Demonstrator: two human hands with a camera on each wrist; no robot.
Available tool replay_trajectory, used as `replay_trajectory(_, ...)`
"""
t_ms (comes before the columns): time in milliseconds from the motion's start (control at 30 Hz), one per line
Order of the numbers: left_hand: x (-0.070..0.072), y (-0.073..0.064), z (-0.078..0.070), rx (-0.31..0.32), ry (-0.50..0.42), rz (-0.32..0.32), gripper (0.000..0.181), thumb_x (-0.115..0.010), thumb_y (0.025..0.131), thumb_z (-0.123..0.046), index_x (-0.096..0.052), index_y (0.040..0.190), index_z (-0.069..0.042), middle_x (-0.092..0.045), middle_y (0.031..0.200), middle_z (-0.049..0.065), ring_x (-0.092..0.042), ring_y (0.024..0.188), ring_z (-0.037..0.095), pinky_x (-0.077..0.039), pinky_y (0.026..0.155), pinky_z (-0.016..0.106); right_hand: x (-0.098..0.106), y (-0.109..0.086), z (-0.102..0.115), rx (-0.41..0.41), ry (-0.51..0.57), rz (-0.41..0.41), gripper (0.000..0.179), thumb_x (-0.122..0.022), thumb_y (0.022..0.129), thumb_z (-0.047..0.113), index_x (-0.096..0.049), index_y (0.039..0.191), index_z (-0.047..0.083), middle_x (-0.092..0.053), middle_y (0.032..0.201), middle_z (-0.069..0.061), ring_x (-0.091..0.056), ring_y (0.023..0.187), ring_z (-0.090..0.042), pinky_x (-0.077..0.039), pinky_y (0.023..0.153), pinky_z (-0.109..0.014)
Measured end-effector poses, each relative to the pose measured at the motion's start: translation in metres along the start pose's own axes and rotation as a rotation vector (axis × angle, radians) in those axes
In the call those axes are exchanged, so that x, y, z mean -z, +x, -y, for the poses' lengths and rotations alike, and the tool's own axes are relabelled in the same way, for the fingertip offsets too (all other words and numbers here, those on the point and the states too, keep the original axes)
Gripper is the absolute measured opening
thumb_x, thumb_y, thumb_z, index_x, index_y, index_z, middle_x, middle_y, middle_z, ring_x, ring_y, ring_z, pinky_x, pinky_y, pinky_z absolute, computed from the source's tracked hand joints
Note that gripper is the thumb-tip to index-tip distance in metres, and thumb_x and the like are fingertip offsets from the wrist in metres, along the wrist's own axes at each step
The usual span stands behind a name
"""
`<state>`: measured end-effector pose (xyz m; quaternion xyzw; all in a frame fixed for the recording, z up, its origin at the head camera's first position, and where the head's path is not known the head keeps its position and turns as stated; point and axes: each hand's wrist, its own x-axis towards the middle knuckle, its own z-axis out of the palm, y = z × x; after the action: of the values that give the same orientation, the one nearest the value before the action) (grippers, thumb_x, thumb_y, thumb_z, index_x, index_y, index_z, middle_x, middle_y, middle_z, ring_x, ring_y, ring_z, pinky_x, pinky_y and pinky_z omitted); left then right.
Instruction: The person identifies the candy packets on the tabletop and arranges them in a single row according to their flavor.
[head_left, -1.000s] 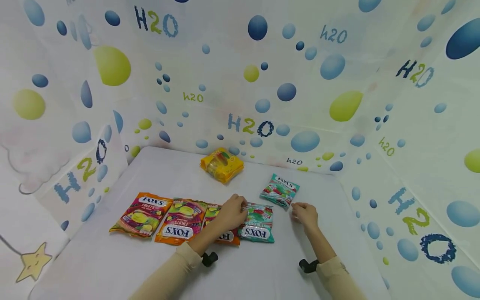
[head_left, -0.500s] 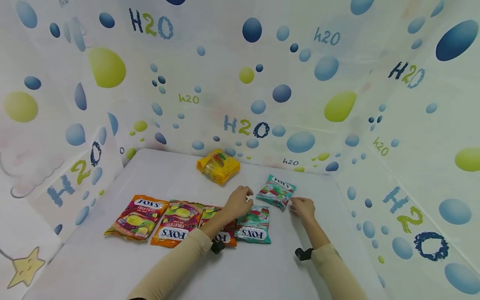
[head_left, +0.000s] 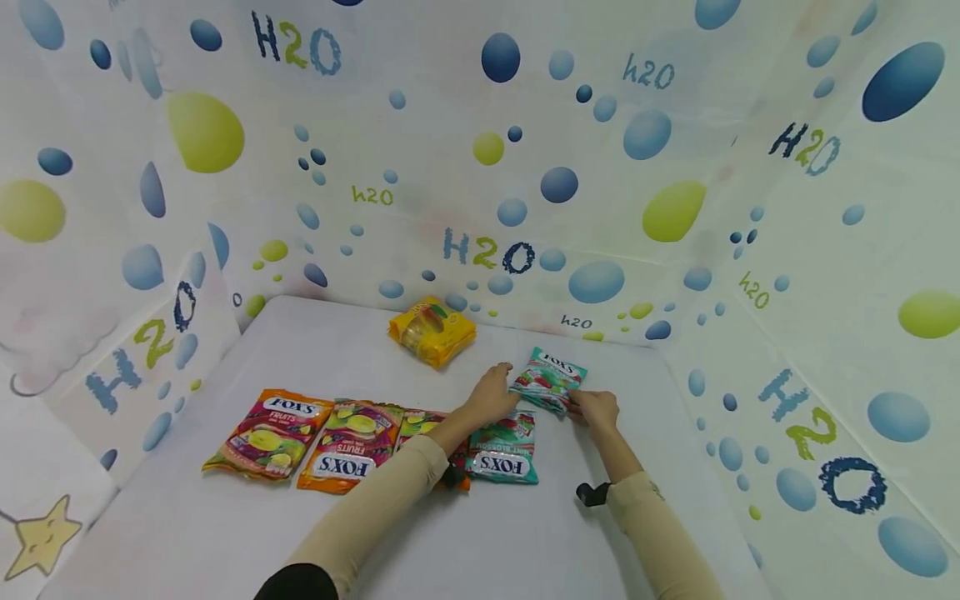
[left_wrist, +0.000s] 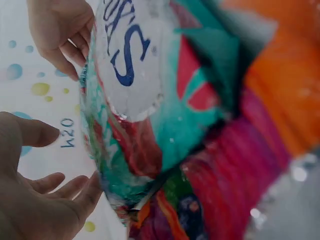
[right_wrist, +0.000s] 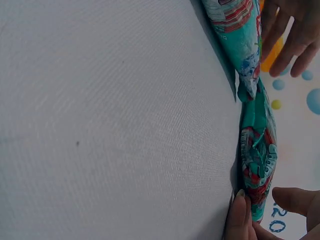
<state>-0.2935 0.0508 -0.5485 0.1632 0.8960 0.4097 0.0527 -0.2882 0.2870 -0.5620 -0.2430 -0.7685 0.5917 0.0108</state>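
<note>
A teal FOX'S candy bag [head_left: 550, 379] lies on the table at the right, between both hands. My right hand [head_left: 596, 408] is at its lower right corner; in the right wrist view the fingertips [right_wrist: 240, 212] hold the bag's end from both sides. The left hand [head_left: 492, 394] reaches beside the bag's left edge, thumb and fingers spread with nothing between them. Below it, a second teal FOX'S bag [head_left: 504, 454] lies upside down, its upper left part hidden by the left hand and wrist. It fills much of the left wrist view.
Left of the second teal bag, orange FOX'S fruit bags lie in a row: one partly behind the left forearm [head_left: 420, 425], one in the middle [head_left: 352, 446], one at the far left [head_left: 270, 435]. A yellow packet [head_left: 432, 332] sits near the back wall.
The left hand has lifted off the row and moved right and away to the far teal bag's left side. My right hand has closed in on that bag's corner. The view has shifted slightly.
</note>
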Motion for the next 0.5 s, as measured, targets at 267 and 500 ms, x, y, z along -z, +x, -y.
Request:
replay_trajectory(267,-0.015,0.017,0.009,0.089,-0.087,0.112,0.072,-0.059,0.094,-0.034,-0.028,0.152,-0.007,-0.043,0.149,0.014,-0.044,0.134,0.030,-0.037,0.109,0.044,0.001,0.002,-0.001,-0.006,-0.001,-0.028,0.042,-0.073,0.086,0.023,-0.067,0.112,-0.010,-0.074,0.088,-0.015,-0.071,0.071,-0.015,-0.059,0.071,-0.032)
replay_trajectory(500,-0.017,0.020,0.013,0.084,-0.045,0.131,0.067,-0.059,0.093,-0.036,-0.037,0.149,-0.007,-0.043,0.150,0.012,-0.039,0.138,0.028,-0.033,0.112,0.043,-0.005,0.008,-0.004,-0.051,-0.001,0.001,0.043,-0.074,0.085,0.026,-0.066,0.114,-0.006,-0.073,0.084,-0.009,-0.070,0.068,-0.011,-0.058,0.071,-0.029)
